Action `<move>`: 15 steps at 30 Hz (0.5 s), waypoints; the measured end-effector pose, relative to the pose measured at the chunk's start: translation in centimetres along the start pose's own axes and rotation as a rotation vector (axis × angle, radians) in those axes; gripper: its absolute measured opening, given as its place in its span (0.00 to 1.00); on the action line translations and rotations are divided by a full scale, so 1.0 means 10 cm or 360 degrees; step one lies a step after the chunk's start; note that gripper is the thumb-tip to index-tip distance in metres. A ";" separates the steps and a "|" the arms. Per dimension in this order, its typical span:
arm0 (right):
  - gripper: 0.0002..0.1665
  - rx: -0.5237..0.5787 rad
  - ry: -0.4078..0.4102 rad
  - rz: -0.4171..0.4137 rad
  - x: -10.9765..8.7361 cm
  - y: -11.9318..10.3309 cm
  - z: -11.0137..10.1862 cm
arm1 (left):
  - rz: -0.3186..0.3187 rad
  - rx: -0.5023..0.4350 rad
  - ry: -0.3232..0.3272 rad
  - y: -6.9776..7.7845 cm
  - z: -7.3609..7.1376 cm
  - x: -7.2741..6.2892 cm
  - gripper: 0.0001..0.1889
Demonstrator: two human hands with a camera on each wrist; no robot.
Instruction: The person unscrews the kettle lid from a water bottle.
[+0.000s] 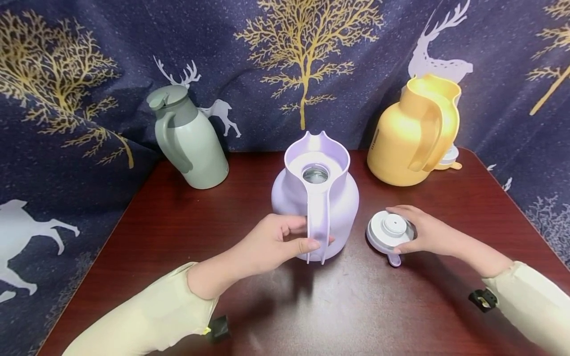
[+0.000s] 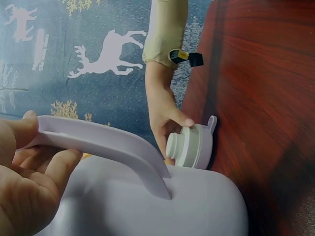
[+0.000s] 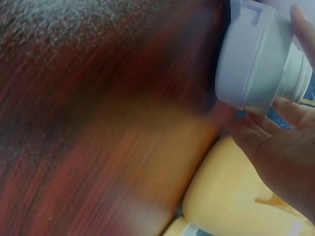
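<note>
In the head view a lilac vacuum jug (image 1: 343, 198) stands upright and uncovered, its round mouth facing up. My left hand (image 1: 267, 244) grips its handle (image 1: 317, 217), thumb on one side and fingers reaching round the other. To the right, my right hand (image 1: 429, 232) holds the lid (image 1: 387, 235) by its rim between thumb and fingers. The lid is upside down at the tabletop, white plug upward and lilac tab toward me. The right wrist view has the lid (image 3: 256, 59) close up, with the right hand (image 3: 285, 152) at its side.
A green jug (image 1: 196, 143) with its lid on stands at the back left of the dark red table (image 1: 178, 237). At the back right is an uncovered yellow jug (image 1: 396, 143), a white-and-yellow lid (image 1: 450, 155) beside it. A patterned cloth (image 1: 249, 99) hangs behind.
</note>
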State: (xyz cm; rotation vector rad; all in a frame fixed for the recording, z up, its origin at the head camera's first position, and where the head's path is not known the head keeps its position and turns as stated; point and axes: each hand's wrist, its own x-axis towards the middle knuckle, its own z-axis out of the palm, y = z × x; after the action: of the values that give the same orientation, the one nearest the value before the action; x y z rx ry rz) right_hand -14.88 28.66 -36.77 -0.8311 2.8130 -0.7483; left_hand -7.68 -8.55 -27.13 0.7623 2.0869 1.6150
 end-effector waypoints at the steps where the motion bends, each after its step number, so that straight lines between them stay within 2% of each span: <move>1: 0.57 0.0011 -0.0013 -0.0009 -0.01 0.01 -0.01 | -0.0003 0.0000 0.0011 0.00 0.01 0.00 0.18; 10: 0.56 -0.0017 -0.0028 -0.0003 -0.03 0.05 -0.01 | -0.0052 0.0002 0.0084 -0.02 0.02 0.00 0.18; 15: 0.56 -0.0015 -0.0012 0.0031 -0.02 0.05 0.00 | -0.0006 0.0010 0.0079 -0.04 0.02 0.03 0.18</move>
State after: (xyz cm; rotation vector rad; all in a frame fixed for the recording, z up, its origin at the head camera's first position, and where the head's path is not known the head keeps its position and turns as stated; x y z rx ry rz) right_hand -14.96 29.09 -37.00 -0.8053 2.8157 -0.7284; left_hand -7.88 -8.28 -27.57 0.7271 2.1277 1.6423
